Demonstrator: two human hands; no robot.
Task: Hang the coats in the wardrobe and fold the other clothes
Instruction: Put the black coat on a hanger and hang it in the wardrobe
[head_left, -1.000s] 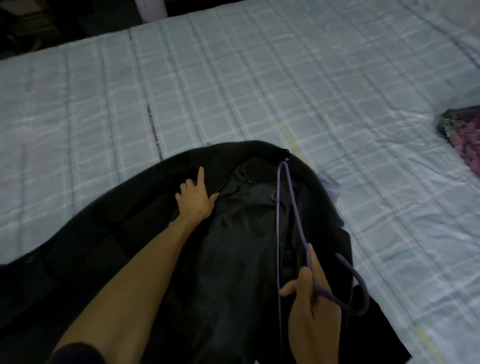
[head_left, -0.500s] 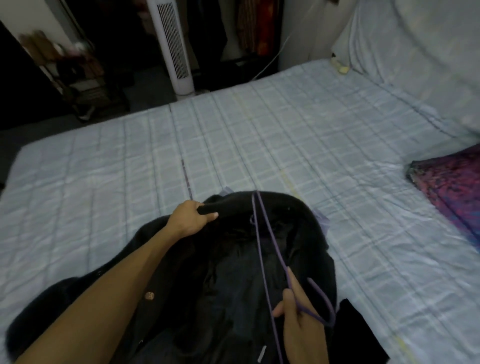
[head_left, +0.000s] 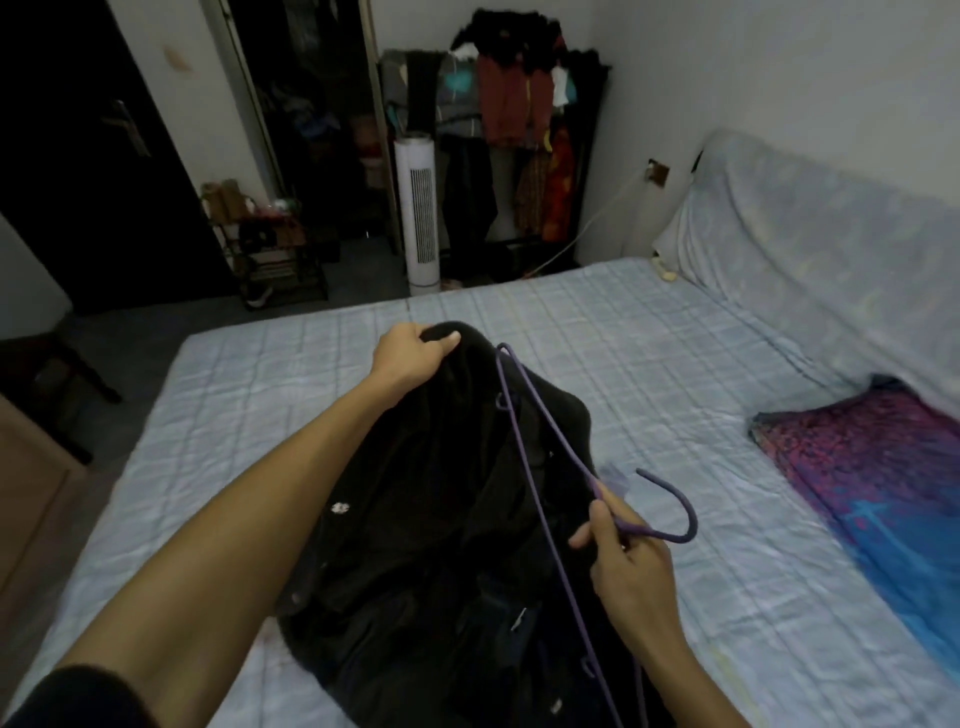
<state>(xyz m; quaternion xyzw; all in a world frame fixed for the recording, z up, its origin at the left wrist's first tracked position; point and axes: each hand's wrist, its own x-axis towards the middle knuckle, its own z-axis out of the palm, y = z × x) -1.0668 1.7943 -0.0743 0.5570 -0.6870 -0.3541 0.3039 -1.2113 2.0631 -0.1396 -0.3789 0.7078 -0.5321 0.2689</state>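
Note:
A black coat (head_left: 426, 519) is lifted off the bed, its lining facing me. My left hand (head_left: 410, 353) grips the coat's collar at the top. A thin purple hanger (head_left: 535, 457) runs down inside the coat, one end near the collar. My right hand (head_left: 621, 556) pinches the hanger just below its hook (head_left: 675, 509), which curls out to the right.
The bed (head_left: 649, 364) has a pale blue checked cover. A purple and blue folded cloth (head_left: 878, 478) lies at its right side. Behind the bed stand a white tower fan (head_left: 418, 208), a rack of hanging clothes (head_left: 509, 114), an open dark wardrobe (head_left: 306, 114) and a small shelf (head_left: 270, 244).
My left hand went from resting flat on the coat to gripping its collar and lifting it. The coat rose off the bed. My view tilted up toward the room.

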